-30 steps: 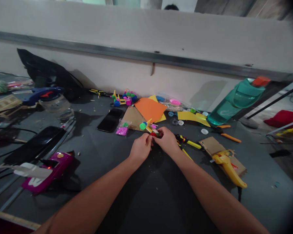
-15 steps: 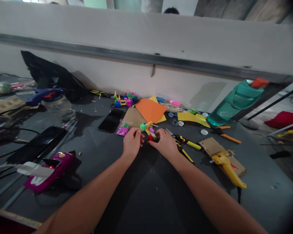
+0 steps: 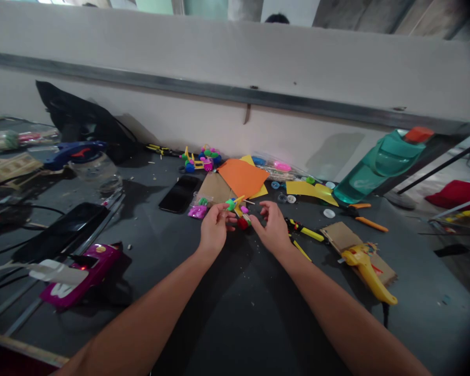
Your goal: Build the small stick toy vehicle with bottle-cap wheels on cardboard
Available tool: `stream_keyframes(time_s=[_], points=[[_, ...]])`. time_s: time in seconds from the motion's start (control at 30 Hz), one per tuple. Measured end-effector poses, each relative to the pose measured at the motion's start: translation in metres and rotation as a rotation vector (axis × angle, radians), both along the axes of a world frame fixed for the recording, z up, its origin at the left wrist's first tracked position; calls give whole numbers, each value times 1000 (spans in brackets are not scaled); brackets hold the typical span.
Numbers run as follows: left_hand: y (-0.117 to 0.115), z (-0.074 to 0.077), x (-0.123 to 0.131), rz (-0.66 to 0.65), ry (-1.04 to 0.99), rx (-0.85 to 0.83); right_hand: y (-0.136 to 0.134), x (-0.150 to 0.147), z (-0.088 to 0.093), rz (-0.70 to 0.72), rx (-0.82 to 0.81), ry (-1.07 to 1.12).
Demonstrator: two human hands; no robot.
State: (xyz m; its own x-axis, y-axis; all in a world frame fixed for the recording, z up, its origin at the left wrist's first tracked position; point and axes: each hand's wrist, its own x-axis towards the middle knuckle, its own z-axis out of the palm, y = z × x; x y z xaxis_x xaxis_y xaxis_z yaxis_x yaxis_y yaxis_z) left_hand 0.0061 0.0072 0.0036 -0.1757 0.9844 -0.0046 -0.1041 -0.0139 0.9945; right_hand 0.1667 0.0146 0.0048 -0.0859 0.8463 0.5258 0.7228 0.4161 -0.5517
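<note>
A small toy of yellow sticks with green, pink and red caps (image 3: 239, 213) lies on the dark table (image 3: 235, 313) between my hands. My left hand (image 3: 213, 230) is curled, its fingertips pinching the toy's left side by the green cap. My right hand (image 3: 273, 227) hovers just right of the red cap, fingers spread and holding nothing. Orange paper (image 3: 242, 176) and brown cardboard (image 3: 213, 188) lie right behind the toy.
A black phone (image 3: 179, 193), a pink bag (image 3: 197, 210) and another colourful toy (image 3: 201, 159) lie at left. Yellow-handled cutters (image 3: 303, 231), a yellow glue gun (image 3: 366, 269) on cardboard and a teal bottle (image 3: 376, 167) are at right. A magenta device (image 3: 80, 274) with cables sits near left.
My right hand has let go of the red piece, spread its fingers and drawn slightly right. My left hand shifted left, then reached to the toy's green end.
</note>
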Motion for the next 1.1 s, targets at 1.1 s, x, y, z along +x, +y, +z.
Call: stream_keyframes(time_s=[1.1], points=[[0, -12, -8, -95, 687, 119, 2, -9, -11, 74, -39, -139]])
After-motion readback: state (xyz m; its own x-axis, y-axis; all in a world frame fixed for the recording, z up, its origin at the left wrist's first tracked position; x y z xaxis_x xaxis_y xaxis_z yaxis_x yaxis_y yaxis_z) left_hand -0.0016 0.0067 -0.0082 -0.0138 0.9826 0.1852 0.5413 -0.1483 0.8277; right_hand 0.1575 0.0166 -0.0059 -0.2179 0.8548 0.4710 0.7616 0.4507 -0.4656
